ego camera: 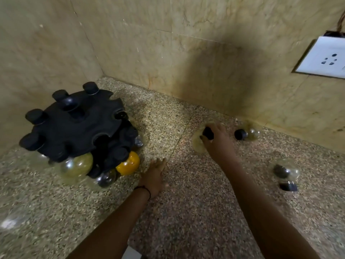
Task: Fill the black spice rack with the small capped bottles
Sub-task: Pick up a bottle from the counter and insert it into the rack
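Two loose bottles on tabletop (186, 212), right side: one by wall (247, 134), one nearer (284, 171). Rack (74, 126) far left in corner, partly filled, open notches facing right. Right hand (217, 140) clasped round third bottle (200, 140), cap (208, 133) up. Left hand (155, 177) relaxed, empty, near rack. Best to lift by neck, slide cap into open notch, steady rack.

Both forearms are bare, with no sleeves in view. A thin dark thread band (144, 189) circles the wrist of the left hand (155, 177). The right hand (218, 141) wears nothing.
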